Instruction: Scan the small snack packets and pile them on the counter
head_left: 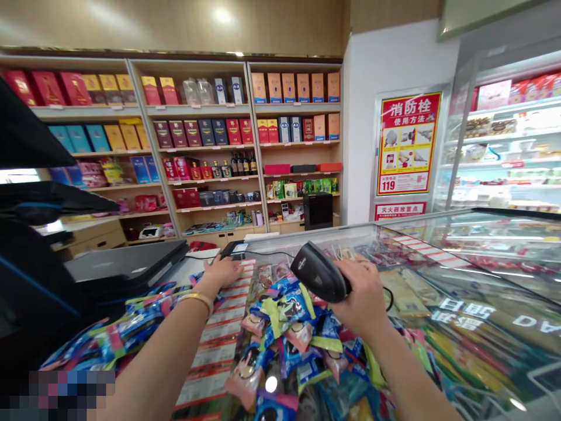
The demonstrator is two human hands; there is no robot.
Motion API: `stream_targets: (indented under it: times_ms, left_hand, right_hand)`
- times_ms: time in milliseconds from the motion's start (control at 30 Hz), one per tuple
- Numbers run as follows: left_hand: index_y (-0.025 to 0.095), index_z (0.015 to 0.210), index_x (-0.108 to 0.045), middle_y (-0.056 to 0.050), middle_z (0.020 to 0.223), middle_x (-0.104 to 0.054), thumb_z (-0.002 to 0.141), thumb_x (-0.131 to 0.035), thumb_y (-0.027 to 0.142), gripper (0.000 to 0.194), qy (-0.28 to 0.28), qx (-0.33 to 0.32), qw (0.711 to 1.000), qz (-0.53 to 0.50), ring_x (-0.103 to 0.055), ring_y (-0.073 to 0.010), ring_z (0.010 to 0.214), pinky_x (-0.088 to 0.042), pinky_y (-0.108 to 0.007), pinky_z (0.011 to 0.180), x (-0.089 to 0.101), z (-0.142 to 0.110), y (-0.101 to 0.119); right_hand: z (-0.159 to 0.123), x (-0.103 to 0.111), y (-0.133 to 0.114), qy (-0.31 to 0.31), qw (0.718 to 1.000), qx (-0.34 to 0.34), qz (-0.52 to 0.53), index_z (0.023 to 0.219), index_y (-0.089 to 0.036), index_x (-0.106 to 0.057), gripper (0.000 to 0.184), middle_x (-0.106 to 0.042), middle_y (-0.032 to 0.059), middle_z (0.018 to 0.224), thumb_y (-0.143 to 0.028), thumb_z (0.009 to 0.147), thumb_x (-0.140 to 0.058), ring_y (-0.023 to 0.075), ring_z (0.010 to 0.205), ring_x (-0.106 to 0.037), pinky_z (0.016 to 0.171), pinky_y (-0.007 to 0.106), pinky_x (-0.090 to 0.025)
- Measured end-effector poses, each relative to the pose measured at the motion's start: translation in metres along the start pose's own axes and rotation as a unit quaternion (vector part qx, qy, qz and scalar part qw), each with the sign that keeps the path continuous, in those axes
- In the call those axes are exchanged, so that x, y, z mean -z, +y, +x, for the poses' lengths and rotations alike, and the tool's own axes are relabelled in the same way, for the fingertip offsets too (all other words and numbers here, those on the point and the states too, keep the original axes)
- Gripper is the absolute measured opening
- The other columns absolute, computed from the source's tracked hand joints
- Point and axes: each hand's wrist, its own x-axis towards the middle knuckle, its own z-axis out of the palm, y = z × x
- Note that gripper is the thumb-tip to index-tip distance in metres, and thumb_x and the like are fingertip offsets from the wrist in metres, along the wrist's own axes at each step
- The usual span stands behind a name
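Note:
My right hand (366,298) grips the handle of a black barcode scanner (319,272), its head pointing left and down over a heap of colourful snack packets (284,336). A black cable runs from the scanner behind my wrist. My left hand (223,272), with a gold bangle on the wrist, lies flat with fingers stretched on the glass counter lid (219,345), on its red and white label strips, just in front of a small dark phone-like device (234,248).
More blue packets (131,324) lie at the left beside a dark till screen and keyboard (127,263). The glass-topped freezer (482,275) runs to the right. Shelves of boxed goods (205,134) fill the back wall; a red fire notice (407,143) hangs beside a chiller.

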Motion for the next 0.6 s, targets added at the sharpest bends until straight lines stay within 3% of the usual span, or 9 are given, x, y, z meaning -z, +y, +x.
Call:
stream_targets:
  times_ms: [167,267,400,600]
  left_hand:
    - [0.019,0.121,-0.066,-0.024,0.123,-0.063,0.072,-0.056,0.053,0.061,-0.053,-0.027,0.998,0.017,-0.061,-0.0437,0.108,-0.046,-0.055,0.09,-0.002,0.001,-0.005]
    - [0.015,0.117,-0.067,-0.023,0.119,-0.065,0.064,-0.064,0.046,0.061,-0.074,-0.063,0.995,0.026,-0.064,-0.0391,0.104,-0.047,-0.047,0.091,-0.001,-0.009,-0.006]
    - [0.019,0.117,-0.066,-0.018,0.123,-0.064,0.058,-0.068,0.034,0.061,-0.083,-0.096,0.992,0.026,-0.063,-0.0339,0.108,-0.047,-0.04,0.093,0.002,-0.034,-0.008]
    - [0.02,0.113,-0.067,-0.016,0.121,-0.067,0.055,-0.064,0.018,0.058,-0.097,-0.121,0.988,0.016,-0.063,-0.0333,0.11,-0.048,-0.039,0.093,0.009,-0.072,-0.012]
  right_hand:
    - [0.001,0.002,-0.008,-0.004,1.0,-0.007,0.01,0.093,-0.023,-0.064,0.024,-0.07,0.0033,0.088,-0.026,0.07,-0.059,0.0213,0.083,-0.061,0.078,0.035,-0.031]
    - [0.001,0.001,-0.011,-0.008,1.0,-0.011,0.016,0.094,-0.023,-0.064,0.025,-0.07,0.003,0.088,-0.025,0.07,-0.059,0.0208,0.084,-0.061,0.079,0.034,-0.031]
    - [0.001,-0.001,-0.013,-0.02,1.0,-0.014,0.012,0.096,-0.022,-0.065,0.027,-0.07,0.0032,0.089,-0.026,0.07,-0.06,0.0204,0.084,-0.061,0.079,0.034,-0.031]
    - [-0.001,-0.007,-0.012,-0.03,0.999,0.005,0.012,0.095,-0.022,-0.065,0.026,-0.069,0.0034,0.088,-0.023,0.071,-0.057,0.02,0.083,-0.06,0.08,0.034,-0.03]
